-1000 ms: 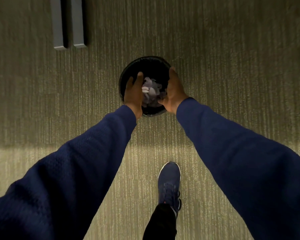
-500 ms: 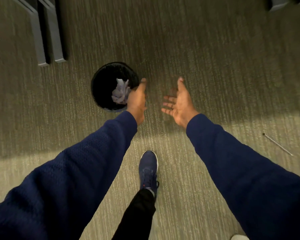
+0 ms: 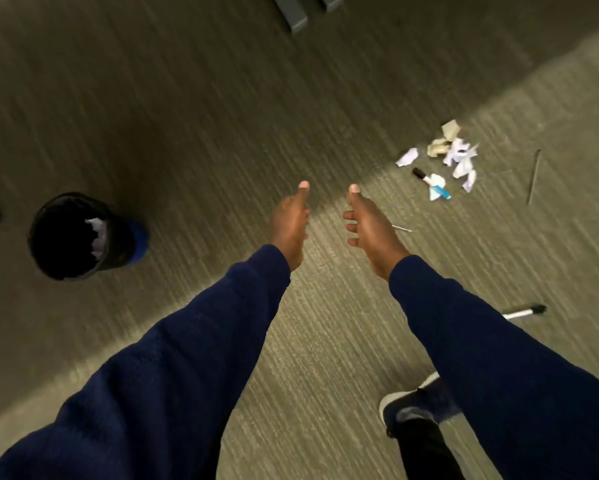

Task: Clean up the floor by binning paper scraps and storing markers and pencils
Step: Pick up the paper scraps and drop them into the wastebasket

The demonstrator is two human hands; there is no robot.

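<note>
My left hand (image 3: 291, 220) and my right hand (image 3: 369, 226) are held out side by side over the carpet, both empty with fingers apart. The black bin (image 3: 69, 237) stands at the left with crumpled paper inside it. A pile of white paper scraps (image 3: 454, 154) lies on the floor at the upper right. A black-capped marker (image 3: 426, 180) lies among the scraps, partly under a piece of paper. A pencil (image 3: 533, 176) lies to the right of the pile. A thin pencil (image 3: 402, 229) shows just past my right hand. A white marker with a black cap (image 3: 526, 311) lies near my right sleeve.
Grey furniture legs (image 3: 291, 15) stand at the top of the carpet. My dark blue shoe (image 3: 415, 407) is planted at the lower right. Another grey leg shows at the far left edge, beside the bin.
My hands have come away from the bin, empty. The view has swung right: the bin now sits far left and the scrap pile and markers have come into view.
</note>
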